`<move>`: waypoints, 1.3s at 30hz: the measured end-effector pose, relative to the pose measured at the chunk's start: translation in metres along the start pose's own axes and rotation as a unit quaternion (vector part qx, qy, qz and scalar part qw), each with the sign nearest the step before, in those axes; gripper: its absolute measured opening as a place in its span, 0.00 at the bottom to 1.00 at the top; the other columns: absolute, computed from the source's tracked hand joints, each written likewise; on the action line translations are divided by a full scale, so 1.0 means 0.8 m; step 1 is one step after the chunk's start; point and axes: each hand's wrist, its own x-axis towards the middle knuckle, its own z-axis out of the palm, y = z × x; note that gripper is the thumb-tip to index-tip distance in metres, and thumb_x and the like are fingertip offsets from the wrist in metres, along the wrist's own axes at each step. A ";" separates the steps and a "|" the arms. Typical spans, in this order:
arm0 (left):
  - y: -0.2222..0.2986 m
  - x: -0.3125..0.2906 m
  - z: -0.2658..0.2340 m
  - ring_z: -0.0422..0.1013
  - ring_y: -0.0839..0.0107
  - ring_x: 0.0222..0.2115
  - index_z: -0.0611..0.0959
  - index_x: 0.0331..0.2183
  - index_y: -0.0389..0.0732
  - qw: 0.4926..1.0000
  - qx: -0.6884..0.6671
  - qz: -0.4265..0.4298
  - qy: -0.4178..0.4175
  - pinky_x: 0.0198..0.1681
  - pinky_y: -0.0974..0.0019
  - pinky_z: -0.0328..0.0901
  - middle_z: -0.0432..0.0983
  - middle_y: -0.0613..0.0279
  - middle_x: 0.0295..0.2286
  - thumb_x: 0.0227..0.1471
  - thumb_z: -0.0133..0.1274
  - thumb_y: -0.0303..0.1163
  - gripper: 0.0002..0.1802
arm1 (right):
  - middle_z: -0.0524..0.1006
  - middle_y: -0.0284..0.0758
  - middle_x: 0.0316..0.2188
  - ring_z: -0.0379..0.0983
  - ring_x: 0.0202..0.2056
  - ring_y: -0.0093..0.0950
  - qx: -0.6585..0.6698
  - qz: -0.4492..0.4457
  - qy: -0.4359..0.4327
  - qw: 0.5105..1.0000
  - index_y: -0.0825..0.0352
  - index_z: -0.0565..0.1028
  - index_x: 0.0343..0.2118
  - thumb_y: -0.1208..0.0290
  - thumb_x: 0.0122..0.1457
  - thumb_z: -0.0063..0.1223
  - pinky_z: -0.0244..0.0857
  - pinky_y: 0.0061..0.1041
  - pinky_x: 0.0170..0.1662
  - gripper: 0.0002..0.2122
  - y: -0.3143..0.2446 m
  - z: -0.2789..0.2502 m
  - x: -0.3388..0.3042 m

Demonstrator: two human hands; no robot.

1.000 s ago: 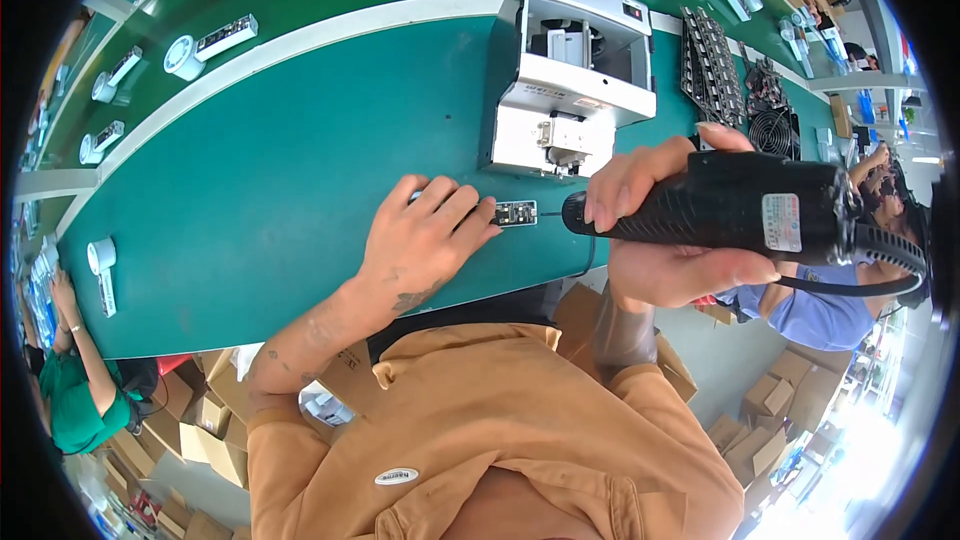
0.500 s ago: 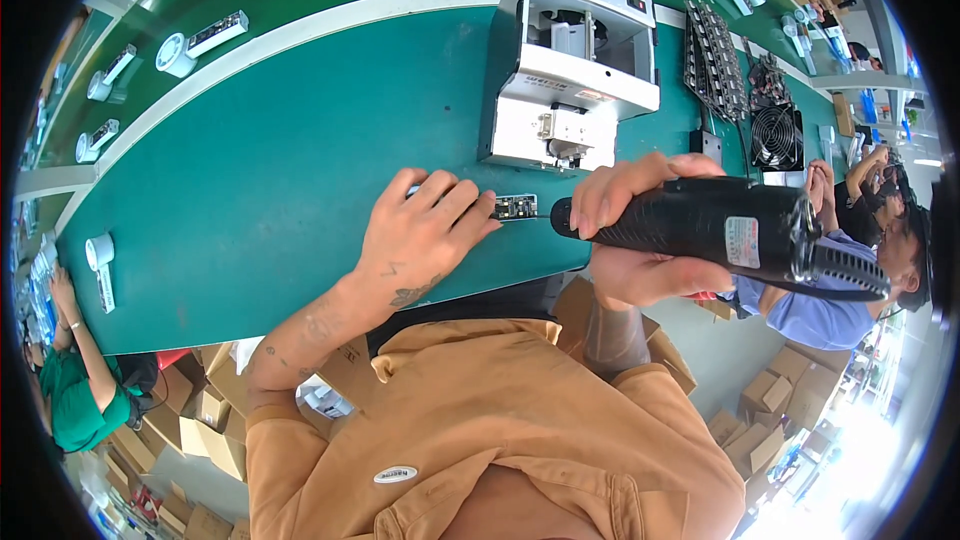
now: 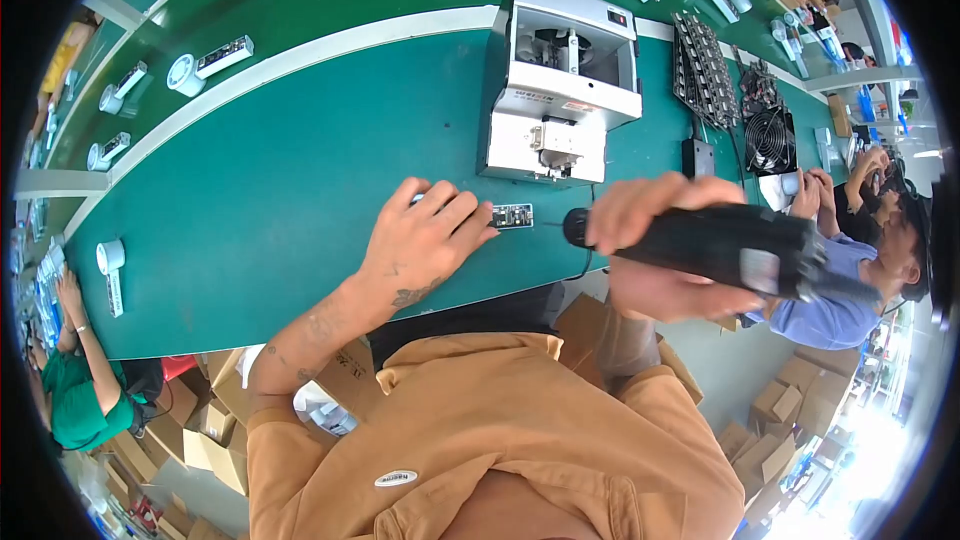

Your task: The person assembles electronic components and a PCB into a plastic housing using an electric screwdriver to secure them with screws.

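My left hand (image 3: 420, 240) is closed over a narrow part lying on the green bench top, hiding most of it. A small circuit board (image 3: 514, 216) sticks out past the fingertips, and a bit of pale plastic shows beside the knuckles. In my right hand (image 3: 632, 220) is a black electric screwdriver (image 3: 730, 248), held almost level with fingers and thumb wrapped round its body. Its thin bit points left at the board's end, with a gap between them. The right hand and the tool's rear are blurred by motion.
Beyond the board stands a silver screw feeder (image 3: 560, 80). To its right lie a stack of dark boards (image 3: 705, 70) and a black fan (image 3: 770, 138). White round-headed parts (image 3: 185, 75) sit on the green belt behind. Co-workers are at both sides; cardboard boxes (image 3: 790, 400) stand below.
The screwdriver has drawn back to the right, and its bit has come away from the circuit board's end. My left hand keeps its hold. The whole view has shifted slightly.
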 end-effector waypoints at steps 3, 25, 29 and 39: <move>0.004 0.007 0.002 0.68 0.70 0.30 0.84 0.35 0.43 1.000 0.004 0.012 -0.004 0.35 0.65 0.63 0.69 0.68 0.26 0.43 0.65 0.35 0.14 | 0.69 0.39 0.18 0.64 0.14 0.29 -0.025 -0.069 0.004 0.997 0.69 0.61 0.52 0.21 0.49 0.36 0.63 0.29 0.17 0.47 -0.020 0.011 0.035; -0.029 0.019 -0.029 0.71 0.63 0.40 0.79 0.46 0.39 0.989 -0.121 -0.044 -0.072 0.55 0.52 0.60 0.74 0.61 0.34 0.34 0.68 0.57 0.41 | 0.67 0.38 0.16 0.63 0.12 0.30 -0.155 0.124 0.046 0.979 0.71 0.62 0.52 0.19 0.49 0.28 0.61 0.29 0.17 0.50 0.037 0.056 0.036; -0.026 0.022 -0.025 0.71 0.64 0.40 0.80 0.44 0.39 0.990 -0.114 -0.043 -0.072 0.56 0.52 0.59 0.74 0.61 0.34 0.35 0.68 0.56 0.39 | 0.68 0.38 0.15 0.64 0.12 0.29 -0.213 0.133 0.028 0.967 0.71 0.62 0.50 0.20 0.49 0.29 0.61 0.27 0.17 0.49 0.040 0.051 0.036; -0.023 0.022 -0.013 0.71 0.64 0.41 0.77 0.49 0.38 0.986 -0.139 -0.029 -0.089 0.57 0.54 0.59 0.75 0.60 0.36 0.41 0.67 0.47 0.35 | 0.71 0.35 0.17 0.67 0.14 0.24 -0.146 0.126 0.049 0.980 0.74 0.66 0.47 0.28 0.52 0.46 0.61 0.22 0.19 0.43 0.074 0.021 0.002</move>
